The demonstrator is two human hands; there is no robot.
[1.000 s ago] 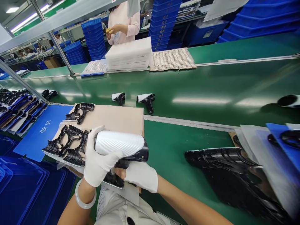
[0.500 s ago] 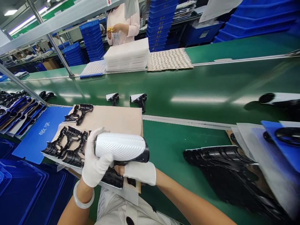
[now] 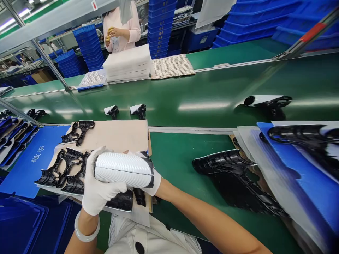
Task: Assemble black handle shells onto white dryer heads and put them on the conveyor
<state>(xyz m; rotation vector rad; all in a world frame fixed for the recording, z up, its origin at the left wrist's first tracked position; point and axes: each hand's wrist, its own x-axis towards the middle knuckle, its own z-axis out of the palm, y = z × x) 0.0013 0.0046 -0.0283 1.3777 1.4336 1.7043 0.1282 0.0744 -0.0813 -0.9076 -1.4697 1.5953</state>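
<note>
A white, ribbed, tube-shaped housing (image 3: 123, 171) with black ends lies almost level in front of me; a thin seam runs along its side. My left hand (image 3: 95, 192), white-gloved, is wrapped around its left end, thumb along the underside. Behind the right end is my right hand (image 3: 156, 181), also gloved, gripping the housing from the far side with its fingers mostly hidden. Beneath them, a tan cardboard sheet (image 3: 122, 132) bears several black pistol-shaped half shells (image 3: 70, 164). Another black shell piece (image 3: 123, 200) lies close under my left fingers.
On the green belt (image 3: 190, 88) lie white-and-black dryer-shaped units (image 3: 138, 110), one farther right (image 3: 267, 100). A large black half shell (image 3: 225, 162) and blue sheets (image 3: 288, 158) are at right. Blue bins (image 3: 23, 222) stand lower left. A person (image 3: 122, 30) works across the belt.
The housing has rolled in my hands, bringing its seam into view. My right hand has shifted from beneath it to behind its right end. The view has swung right.
</note>
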